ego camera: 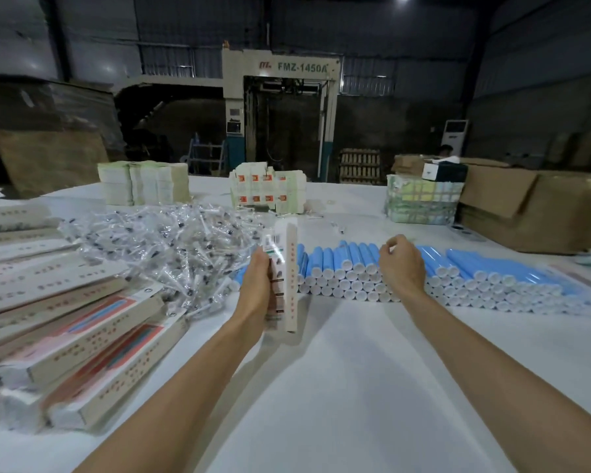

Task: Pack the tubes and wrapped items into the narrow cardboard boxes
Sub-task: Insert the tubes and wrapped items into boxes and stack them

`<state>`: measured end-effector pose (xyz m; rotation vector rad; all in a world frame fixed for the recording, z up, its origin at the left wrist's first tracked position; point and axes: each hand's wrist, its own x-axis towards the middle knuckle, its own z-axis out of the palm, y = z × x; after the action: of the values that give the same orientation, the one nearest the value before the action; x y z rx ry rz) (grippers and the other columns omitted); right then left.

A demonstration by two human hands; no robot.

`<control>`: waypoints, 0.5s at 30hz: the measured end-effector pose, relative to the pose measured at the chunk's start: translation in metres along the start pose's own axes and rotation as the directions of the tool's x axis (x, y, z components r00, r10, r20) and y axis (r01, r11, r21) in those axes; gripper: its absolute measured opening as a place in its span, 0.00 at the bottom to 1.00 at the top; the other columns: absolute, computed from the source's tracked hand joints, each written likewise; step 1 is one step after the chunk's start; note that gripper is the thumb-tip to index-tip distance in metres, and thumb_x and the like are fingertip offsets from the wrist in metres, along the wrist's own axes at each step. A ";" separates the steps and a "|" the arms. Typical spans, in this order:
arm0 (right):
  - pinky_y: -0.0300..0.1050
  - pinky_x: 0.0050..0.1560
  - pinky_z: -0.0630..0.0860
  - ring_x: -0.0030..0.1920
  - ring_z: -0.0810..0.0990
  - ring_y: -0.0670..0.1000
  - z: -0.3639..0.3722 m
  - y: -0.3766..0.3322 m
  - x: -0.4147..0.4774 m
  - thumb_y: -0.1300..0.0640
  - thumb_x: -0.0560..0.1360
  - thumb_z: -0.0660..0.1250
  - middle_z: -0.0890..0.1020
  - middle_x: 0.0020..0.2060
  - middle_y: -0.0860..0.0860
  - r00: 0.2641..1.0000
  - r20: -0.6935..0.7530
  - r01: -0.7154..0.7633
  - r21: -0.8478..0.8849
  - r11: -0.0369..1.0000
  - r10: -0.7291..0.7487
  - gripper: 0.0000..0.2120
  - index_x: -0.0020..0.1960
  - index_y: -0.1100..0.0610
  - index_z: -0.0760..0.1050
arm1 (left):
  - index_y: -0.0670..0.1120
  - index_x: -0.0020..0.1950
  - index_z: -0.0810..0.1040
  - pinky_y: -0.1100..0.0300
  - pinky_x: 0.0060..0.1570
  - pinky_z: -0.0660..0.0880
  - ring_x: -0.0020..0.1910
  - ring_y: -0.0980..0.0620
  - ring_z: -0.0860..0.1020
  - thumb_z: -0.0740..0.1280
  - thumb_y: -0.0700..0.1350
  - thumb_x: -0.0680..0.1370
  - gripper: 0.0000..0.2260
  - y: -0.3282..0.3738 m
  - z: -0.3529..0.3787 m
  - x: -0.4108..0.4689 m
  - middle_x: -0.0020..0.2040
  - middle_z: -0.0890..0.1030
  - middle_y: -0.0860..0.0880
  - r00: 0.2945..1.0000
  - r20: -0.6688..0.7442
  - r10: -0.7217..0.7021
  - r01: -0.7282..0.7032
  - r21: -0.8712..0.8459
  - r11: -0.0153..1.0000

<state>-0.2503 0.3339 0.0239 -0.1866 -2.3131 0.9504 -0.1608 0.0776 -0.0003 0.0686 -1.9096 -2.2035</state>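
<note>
**Near field.** A white table (338,377) with both forearms reaching forward across it. To the left of the grip and nearest the viewer lies a fanned pile of printed boxes (82,336), long and narrow, flat on the table and overlapping.

**Grip.** The left hand (258,285) clasps a narrow cardboard box (290,268), with fingers and thumb wrapped round its lower half. The box stands nearly upright with its barcode panel toward the viewer. To the right of the grip, the right hand (401,266) hovers with its fingers curled inward and its back to the camera. Whether it holds anything cannot be told.

**Middle field.** Below and beyond the right hand lies the stack of blue tubes (355,271), white ends toward the viewer. They are laid side by side in several layers, running from just behind the held box far out to the right. Beyond and left of the held box sits a loose heap of wrapped items (171,240) in clear film.

**Far field.**
- Pale flat bundles (144,182) stand to the left of the grip.
- An orange-marked bundle (267,191) stands directly behind the grip.
- A strapped bundle (423,199) stands to the right, beside brown cartons (526,206).
- Behind the table stands a machine (280,114) marked FMZ-1450A.
</note>
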 end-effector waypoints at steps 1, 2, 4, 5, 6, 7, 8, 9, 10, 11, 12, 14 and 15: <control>0.52 0.49 0.74 0.55 0.78 0.61 0.001 0.002 0.012 0.56 0.85 0.61 0.81 0.55 0.59 1.000 0.016 0.004 -0.065 0.998 -0.003 0.11 0.59 0.62 0.77 | 0.56 0.62 0.80 0.59 0.39 0.80 0.39 0.54 0.85 0.53 0.55 0.90 0.15 0.000 0.001 -0.001 0.43 0.86 0.49 1.000 0.014 0.021 -0.020 -0.024 1.000; 0.53 0.52 0.75 0.58 0.78 0.62 0.002 0.003 0.023 0.55 0.85 0.61 0.80 0.57 0.60 0.999 0.049 0.006 -0.123 0.992 0.000 0.13 0.59 0.63 0.77 | 0.58 0.67 0.79 0.58 0.42 0.80 0.42 0.54 0.85 0.55 0.51 0.90 0.14 -0.002 0.001 0.000 0.47 0.86 0.49 0.999 0.026 0.034 -0.033 -0.037 0.999; 0.53 0.50 0.74 0.57 0.78 0.63 0.007 0.006 0.041 0.52 0.85 0.62 0.79 0.53 0.61 0.985 0.170 0.005 -0.230 0.973 0.035 0.14 0.53 0.62 0.77 | 0.56 0.70 0.78 0.58 0.42 0.81 0.43 0.57 0.85 0.57 0.49 0.90 0.13 -0.003 0.002 -0.002 0.48 0.87 0.53 0.998 0.060 0.015 -0.010 -0.083 0.997; 0.51 0.48 0.72 0.53 0.78 0.62 0.009 0.008 0.047 0.51 0.84 0.63 0.77 0.48 0.61 0.968 0.243 0.005 -0.273 0.962 0.064 0.15 0.46 0.61 0.74 | 0.53 0.69 0.79 0.59 0.42 0.81 0.43 0.58 0.85 0.59 0.49 0.90 0.12 -0.002 0.002 -0.004 0.47 0.87 0.55 0.997 0.075 0.004 0.003 -0.095 0.996; 0.50 0.45 0.70 0.48 0.77 0.60 0.012 0.009 0.052 0.50 0.84 0.63 0.75 0.43 0.59 0.951 0.298 0.011 -0.300 0.954 0.083 0.17 0.40 0.59 0.70 | 0.52 0.68 0.80 0.59 0.43 0.82 0.45 0.57 0.86 0.60 0.49 0.90 0.11 -0.003 0.002 -0.004 0.47 0.87 0.55 0.997 0.079 -0.003 0.009 -0.088 0.996; 0.49 0.44 0.69 0.44 0.75 0.59 0.014 0.010 0.056 0.50 0.84 0.63 0.73 0.39 0.58 0.938 0.335 0.016 -0.311 0.950 0.094 0.20 0.37 0.58 0.66 | 0.51 0.66 0.80 0.57 0.45 0.82 0.48 0.54 0.86 0.61 0.50 0.89 0.11 -0.002 0.002 -0.005 0.49 0.88 0.53 0.997 0.083 -0.005 0.013 -0.095 0.995; 0.49 0.43 0.68 0.42 0.74 0.58 0.015 0.010 0.060 0.50 0.84 0.64 0.71 0.36 0.56 0.929 0.356 0.017 -0.310 0.950 0.099 0.21 0.36 0.57 0.65 | 0.50 0.66 0.80 0.55 0.47 0.83 0.51 0.52 0.86 0.62 0.50 0.89 0.10 -0.002 0.002 -0.005 0.52 0.88 0.50 0.997 0.083 0.001 0.007 -0.095 0.995; 0.48 0.42 0.68 0.42 0.74 0.58 0.016 0.009 0.063 0.51 0.84 0.64 0.70 0.35 0.56 0.924 0.369 0.019 -0.313 0.950 0.103 0.20 0.36 0.58 0.64 | 0.49 0.66 0.80 0.54 0.48 0.83 0.52 0.49 0.86 0.63 0.50 0.88 0.10 -0.002 0.003 -0.005 0.55 0.87 0.48 0.996 0.083 0.011 -0.003 -0.095 0.995; 0.48 0.41 0.69 0.42 0.75 0.58 0.016 0.007 0.065 0.52 0.83 0.65 0.71 0.35 0.56 0.919 0.379 0.023 -0.323 0.946 0.107 0.20 0.37 0.58 0.65 | 0.47 0.66 0.80 0.54 0.48 0.83 0.53 0.48 0.86 0.65 0.49 0.88 0.11 -0.002 0.003 -0.004 0.57 0.87 0.46 0.997 0.078 0.019 -0.013 -0.081 0.997; 0.47 0.39 0.69 0.41 0.75 0.58 0.016 0.004 0.066 0.54 0.83 0.65 0.72 0.36 0.57 0.916 0.385 0.028 -0.339 0.941 0.111 0.18 0.37 0.59 0.65 | 0.46 0.66 0.80 0.54 0.48 0.83 0.54 0.48 0.86 0.66 0.49 0.87 0.11 -0.003 0.003 -0.004 0.58 0.87 0.45 0.997 0.074 0.021 -0.015 -0.076 0.997; 0.47 0.37 0.68 0.41 0.75 0.58 0.015 0.001 0.068 0.55 0.82 0.66 0.73 0.37 0.57 0.915 0.387 0.032 -0.357 0.934 0.117 0.17 0.38 0.59 0.66 | 0.46 0.66 0.81 0.53 0.49 0.83 0.54 0.48 0.87 0.67 0.48 0.87 0.10 -0.004 0.004 -0.003 0.57 0.87 0.46 0.997 0.070 0.022 -0.017 -0.068 0.998; 0.47 0.36 0.68 0.39 0.75 0.58 0.014 -0.003 0.069 0.55 0.81 0.67 0.74 0.39 0.57 0.917 0.382 0.041 -0.382 0.923 0.118 0.16 0.38 0.59 0.66 | 0.47 0.64 0.82 0.52 0.50 0.84 0.54 0.48 0.87 0.69 0.47 0.86 0.09 -0.006 0.004 -0.002 0.54 0.89 0.48 0.997 0.073 0.024 -0.021 -0.051 0.999; 0.47 0.37 0.69 0.40 0.75 0.58 0.014 -0.004 0.070 0.55 0.81 0.68 0.74 0.39 0.57 0.918 0.380 0.045 -0.387 0.921 0.115 0.16 0.39 0.59 0.66 | 0.47 0.64 0.83 0.52 0.50 0.84 0.54 0.48 0.88 0.70 0.46 0.85 0.09 -0.007 0.004 -0.003 0.53 0.89 0.49 0.997 0.078 0.028 -0.025 -0.041 0.999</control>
<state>-0.3139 0.3471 0.0533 -0.2152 -2.8750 0.5661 -0.1596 0.0833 -0.0064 -0.0510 -1.8941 -2.2574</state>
